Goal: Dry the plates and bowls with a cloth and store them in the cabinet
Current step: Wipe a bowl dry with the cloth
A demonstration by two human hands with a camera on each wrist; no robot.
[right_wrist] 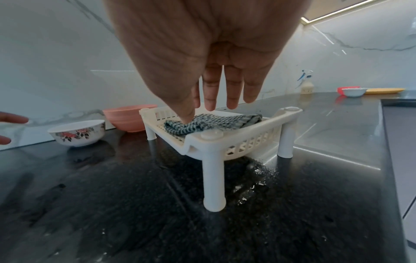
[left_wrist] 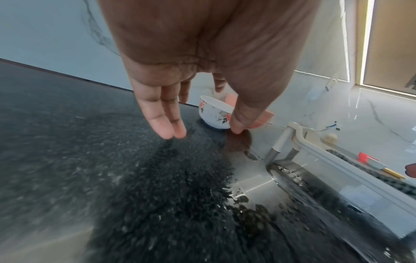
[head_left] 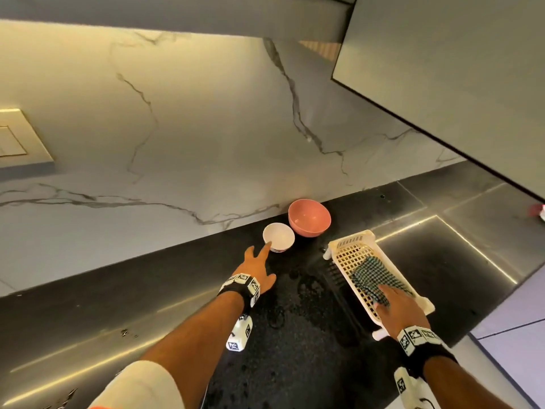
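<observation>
A small white floral bowl (head_left: 278,237) (left_wrist: 213,113) (right_wrist: 77,132) and a larger pink bowl (head_left: 309,218) (right_wrist: 128,117) stand upright on the black counter by the marble wall. My left hand (head_left: 261,262) (left_wrist: 204,129) reaches toward the white bowl with straight, spread fingers and holds nothing; its forefinger is at the bowl's near rim. A checked cloth (head_left: 374,276) (right_wrist: 213,122) lies crumpled in the cream legged rack (head_left: 348,246) (right_wrist: 225,142). My right hand (head_left: 389,299) (right_wrist: 209,112) is over the cloth's near end, fingers straight, thumb tip touching the fabric.
Water drops cover the black counter (head_left: 300,320) between my arms. A grey cabinet door (head_left: 442,69) hangs at the upper right above the rack. Far right on the counter stand a spray bottle (right_wrist: 306,81), a small white bowl (right_wrist: 352,91) and a yellow board (right_wrist: 382,90).
</observation>
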